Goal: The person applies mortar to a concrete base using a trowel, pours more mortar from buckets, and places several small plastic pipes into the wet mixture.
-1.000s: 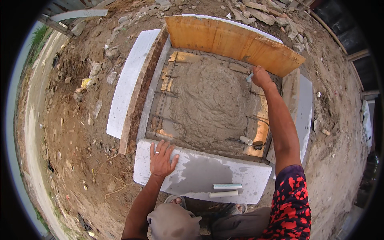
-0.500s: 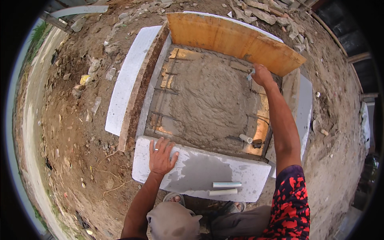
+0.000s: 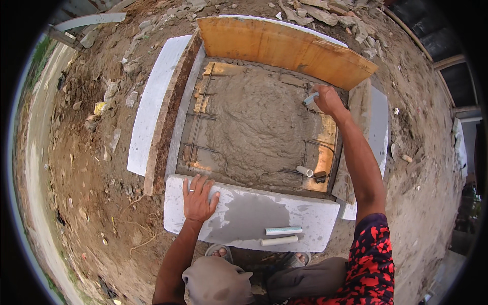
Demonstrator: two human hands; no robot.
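My right hand (image 3: 330, 99) grips a short pale-blue pipe (image 3: 310, 98) above the far right corner of a boxed frame. Below the pipe lie thin steel bars (image 3: 307, 145) and grey wet concrete (image 3: 259, 122) heaped in the middle of the frame. My left hand (image 3: 199, 202) is open, resting flat with fingers spread on a white block (image 3: 310, 213) along the near side. A white pipe piece (image 3: 305, 171) stands tilted among the bars at the near right corner. A pale green-white pipe (image 3: 283, 231) and a cream pipe (image 3: 279, 240) lie on the near block.
A tall plywood board (image 3: 274, 48) closes the far side, and a rough-edged board (image 3: 168, 122) the left. White blocks back the boards, one at the left (image 3: 152, 112) and one at the right (image 3: 377, 122). Broken stones (image 3: 325, 18) lie beyond, on bare soil.
My right hand has drawn slightly nearer, and more of the pipe in it now shows, pointing left. The left hand stays on the block. The whole view has shifted a little.
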